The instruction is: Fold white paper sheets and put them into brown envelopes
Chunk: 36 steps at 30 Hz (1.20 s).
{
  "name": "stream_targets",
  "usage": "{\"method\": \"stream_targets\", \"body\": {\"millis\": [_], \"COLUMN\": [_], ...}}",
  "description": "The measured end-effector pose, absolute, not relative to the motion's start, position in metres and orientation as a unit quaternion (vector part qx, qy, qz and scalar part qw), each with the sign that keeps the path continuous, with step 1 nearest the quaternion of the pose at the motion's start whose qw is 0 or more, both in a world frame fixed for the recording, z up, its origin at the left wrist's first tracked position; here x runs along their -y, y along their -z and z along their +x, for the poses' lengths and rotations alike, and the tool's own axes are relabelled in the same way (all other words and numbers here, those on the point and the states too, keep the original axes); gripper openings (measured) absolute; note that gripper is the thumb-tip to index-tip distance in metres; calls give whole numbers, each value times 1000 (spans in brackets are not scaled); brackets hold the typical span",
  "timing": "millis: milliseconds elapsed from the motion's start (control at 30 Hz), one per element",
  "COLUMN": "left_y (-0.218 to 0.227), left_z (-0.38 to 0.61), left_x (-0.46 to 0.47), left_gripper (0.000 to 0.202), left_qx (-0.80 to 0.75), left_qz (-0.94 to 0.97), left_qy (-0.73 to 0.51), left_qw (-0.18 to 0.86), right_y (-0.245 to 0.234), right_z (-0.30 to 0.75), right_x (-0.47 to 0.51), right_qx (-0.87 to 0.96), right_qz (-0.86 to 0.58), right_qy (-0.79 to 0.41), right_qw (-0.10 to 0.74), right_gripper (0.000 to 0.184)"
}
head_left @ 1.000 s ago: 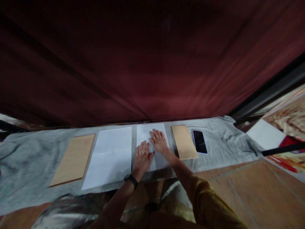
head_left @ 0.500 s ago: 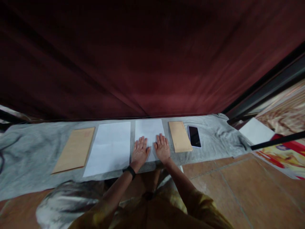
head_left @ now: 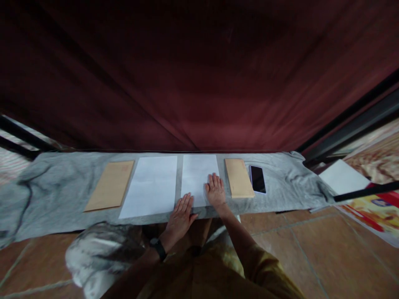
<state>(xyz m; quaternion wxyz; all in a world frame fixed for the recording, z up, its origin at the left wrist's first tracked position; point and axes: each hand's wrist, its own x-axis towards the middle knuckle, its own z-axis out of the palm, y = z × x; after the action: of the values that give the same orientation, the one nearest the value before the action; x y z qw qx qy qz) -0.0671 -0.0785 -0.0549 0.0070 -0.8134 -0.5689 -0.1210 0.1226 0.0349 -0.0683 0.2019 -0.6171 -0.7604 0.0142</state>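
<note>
My right hand [head_left: 215, 191] lies flat with its fingers stretched over the right part of the narrower white sheet of paper [head_left: 197, 174]. At that sheet's lower left corner is my left hand [head_left: 181, 216], fingers extended, a dark watch on its wrist. Neither hand grips anything. Left of them a wider white sheet of paper [head_left: 152, 182] lies flat, and beyond it a large brown envelope [head_left: 110, 185]. A smaller brown envelope [head_left: 239, 177] rests just right of my right hand, beside a dark-screened phone [head_left: 257, 179].
A grey cloth [head_left: 286, 178] covers the long narrow surface under the papers. Dark red fabric [head_left: 218, 104] hangs behind it. Black bars [head_left: 352, 118] slant at the right, near a colourful printed box or sheet [head_left: 378, 211]. Tiled floor [head_left: 286, 236] lies below the front edge.
My left hand has slid back toward me, from the middle of the narrower sheet to its lower left corner. My right hand stays on the sheet. The view has shifted slightly.
</note>
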Motion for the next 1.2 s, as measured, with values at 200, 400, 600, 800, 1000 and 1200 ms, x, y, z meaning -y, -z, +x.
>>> {"method": "stream_targets", "body": {"millis": [200,400,600,800,1000,1200], "left_y": [50,43,58,64,61,66], "left_z": [-43,-12,-11,-33,-51,-36], "left_x": [63,-10,-60,-82,-87,-46], "left_gripper": [57,55,56,59,60,51], "left_qx": [594,578,604,629,633,579], "left_qz": [-791,-800,-786,-767,-762,-802], "left_qy": [147,161,131,126,130,141], "left_qw": [9,-11,-5,23,39,39], "right_y": [69,71,82,86,83,82], "right_z": [123,122,120,120,120,120], "right_x": [-35,-37,-40,-41,-39,-39], "right_qx": [759,765,755,752,751,753], "right_qz": [-617,-618,-616,-613,-614,-619], "right_qy": [-13,-5,33,37,30,23], "right_qw": [205,183,222,240,242,223], "right_gripper": [54,53,51,52,53,52]}}
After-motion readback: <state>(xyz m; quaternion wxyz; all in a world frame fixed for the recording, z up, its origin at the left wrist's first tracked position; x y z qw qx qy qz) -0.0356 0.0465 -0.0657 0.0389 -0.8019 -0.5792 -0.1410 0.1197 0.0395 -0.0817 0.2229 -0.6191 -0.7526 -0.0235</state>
